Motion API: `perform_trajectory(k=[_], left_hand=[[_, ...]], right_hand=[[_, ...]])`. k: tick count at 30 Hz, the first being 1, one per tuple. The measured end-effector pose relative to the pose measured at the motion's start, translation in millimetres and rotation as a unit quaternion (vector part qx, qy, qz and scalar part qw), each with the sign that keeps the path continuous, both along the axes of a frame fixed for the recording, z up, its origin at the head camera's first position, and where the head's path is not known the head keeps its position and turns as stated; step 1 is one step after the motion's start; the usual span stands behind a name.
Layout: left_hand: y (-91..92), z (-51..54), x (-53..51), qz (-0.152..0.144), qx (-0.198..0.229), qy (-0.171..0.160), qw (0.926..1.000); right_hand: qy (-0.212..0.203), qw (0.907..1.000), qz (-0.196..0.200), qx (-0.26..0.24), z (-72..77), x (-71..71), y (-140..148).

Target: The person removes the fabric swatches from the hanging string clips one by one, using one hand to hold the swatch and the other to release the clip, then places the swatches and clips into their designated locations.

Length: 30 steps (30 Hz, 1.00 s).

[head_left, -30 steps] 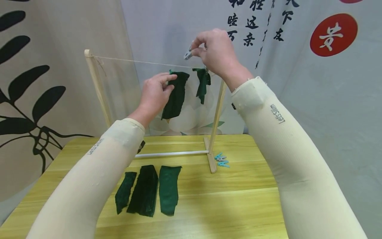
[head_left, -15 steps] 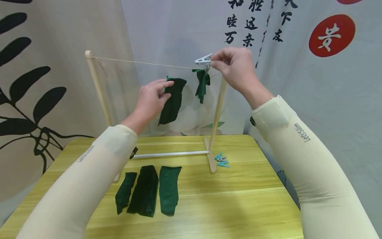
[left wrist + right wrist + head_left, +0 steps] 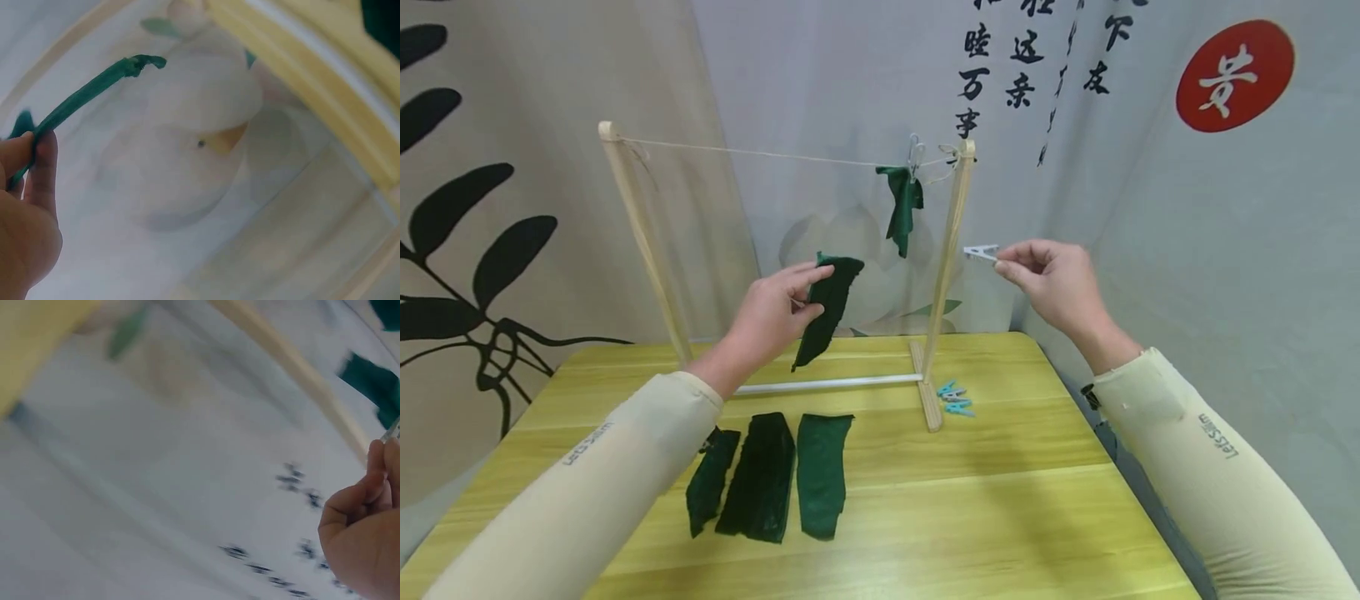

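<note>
A dark green cloth piece (image 3: 831, 304) hangs from my left hand (image 3: 771, 312), pinched between thumb and fingers in front of the wooden frame. In the left wrist view that cloth (image 3: 87, 92) shows nearly edge-on. To the right of the frame's right post, my right hand (image 3: 1060, 283) pinches a pale clothespin (image 3: 981, 252) by its end. Another small green cloth (image 3: 902, 208) hangs near the right end of the string (image 3: 760, 153), held by a clothespin (image 3: 914, 158). In the right wrist view only a corner of the pinched clothespin shows.
Three green cloth strips lie on the wooden table, the rightmost strip (image 3: 822, 475) being lighter. Several blue and grey clothespins (image 3: 956, 398) lie beside the frame's right foot (image 3: 927, 400). The right post (image 3: 951, 250) stands between my hands, and a white bar (image 3: 831, 385) runs low across the frame.
My right hand has moved down and right, away from the string, with the clothespin still pinched. My left hand has lowered with the dark green cloth. The small hanging cloth stays on the string.
</note>
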<state>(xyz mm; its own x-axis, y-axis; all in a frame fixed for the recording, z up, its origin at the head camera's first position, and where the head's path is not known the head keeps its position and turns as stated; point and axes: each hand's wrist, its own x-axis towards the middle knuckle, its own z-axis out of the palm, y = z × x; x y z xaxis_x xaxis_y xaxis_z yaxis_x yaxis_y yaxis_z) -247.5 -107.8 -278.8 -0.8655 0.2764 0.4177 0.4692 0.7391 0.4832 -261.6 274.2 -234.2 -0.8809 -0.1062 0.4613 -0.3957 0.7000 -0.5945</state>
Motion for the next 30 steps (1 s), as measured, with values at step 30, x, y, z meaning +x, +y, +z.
perform_trajectory(k=[30], left_hand=[[54.3, -122.0, 75.0, -0.079, 0.097, -0.182, 0.9753]], right_hand=[[-0.193, 0.9812, -0.016, -0.001, -200.6, 35.2, 51]])
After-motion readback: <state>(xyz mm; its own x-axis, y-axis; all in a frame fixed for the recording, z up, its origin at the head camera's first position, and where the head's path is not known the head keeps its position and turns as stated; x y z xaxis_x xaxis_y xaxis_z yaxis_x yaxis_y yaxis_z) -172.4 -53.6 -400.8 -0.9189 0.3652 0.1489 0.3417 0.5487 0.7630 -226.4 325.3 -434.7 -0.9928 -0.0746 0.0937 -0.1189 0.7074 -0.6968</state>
